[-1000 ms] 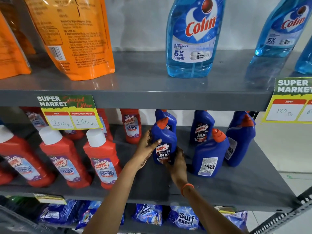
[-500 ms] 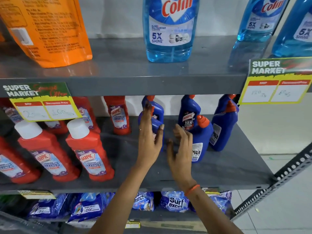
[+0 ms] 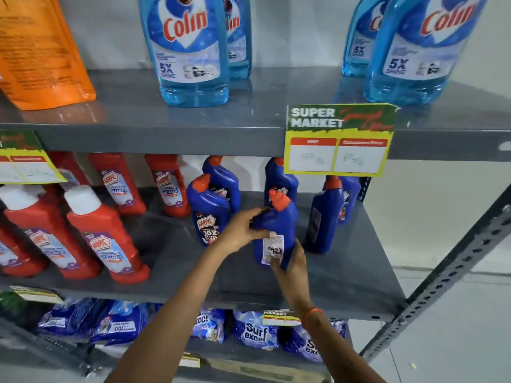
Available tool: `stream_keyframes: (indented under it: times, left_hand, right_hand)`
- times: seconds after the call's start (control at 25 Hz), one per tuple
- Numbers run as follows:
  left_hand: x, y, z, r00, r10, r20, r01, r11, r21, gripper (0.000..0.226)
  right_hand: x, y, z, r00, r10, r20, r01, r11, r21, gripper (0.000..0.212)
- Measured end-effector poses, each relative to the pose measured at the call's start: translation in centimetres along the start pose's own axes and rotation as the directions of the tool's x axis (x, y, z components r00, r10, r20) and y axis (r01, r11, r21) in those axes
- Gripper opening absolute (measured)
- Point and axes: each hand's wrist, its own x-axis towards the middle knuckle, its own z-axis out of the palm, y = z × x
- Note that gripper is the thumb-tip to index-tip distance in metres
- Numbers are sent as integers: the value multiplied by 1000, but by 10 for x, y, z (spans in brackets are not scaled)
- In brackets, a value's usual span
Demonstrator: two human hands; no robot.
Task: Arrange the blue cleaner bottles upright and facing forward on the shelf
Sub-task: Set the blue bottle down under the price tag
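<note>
Several dark blue cleaner bottles with orange caps stand on the grey middle shelf (image 3: 345,277). One front bottle (image 3: 208,214) faces me with its label showing. To its right, the bottle with its back label toward me (image 3: 279,225) is gripped by both hands: my left hand (image 3: 242,228) wraps its shoulder and my right hand (image 3: 294,262) holds its lower right side. Further right another blue bottle (image 3: 323,217) stands sideways. Two more blue bottles (image 3: 225,181) (image 3: 279,179) stand at the back, partly hidden.
Red bathroom cleaner bottles (image 3: 106,239) fill the shelf's left half. Light blue glass cleaner bottles (image 3: 190,51) and an orange pouch (image 3: 41,56) stand on the shelf above, with a price tag (image 3: 338,139) hanging from its edge. Detergent packs (image 3: 255,334) lie below. A slotted metal upright (image 3: 453,272) runs at right.
Both hands left the front-facing blue bottle, moved right and took hold of the neighbouring bottle that shows its back label. The camera view also shifted to the right.
</note>
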Motion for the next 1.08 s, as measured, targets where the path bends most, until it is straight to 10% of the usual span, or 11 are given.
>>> stream_keyframes:
  times: [0.36,0.48,0.6,0.72,1.08]
  left_hand:
    - [-2,44,35,760,-50,-648,209,963,170,38]
    - [-3,41,29,837,-99,-539,118,993,0,32]
    - [-5,35,3,981,-128,-143,64,920,-387,16]
    - [-1,24,-11,986,-135,98,167,801,-575,25]
    - [20,-8,6,983,-105,-152,2,829,-559,43]
  right_hand:
    - [-3,-18,-3,996,-44,77,57,981,-184,117]
    - [5,-19,-14,990,-118,81,121,992,-27,97]
    - [11,-20,-35,966,-154,208,100,964,246,63]
    - [22,-20,-47,908,-140,395,-7,938,348,44]
    - [65,-2,-30,929,-51,367,-66,952,299,57]
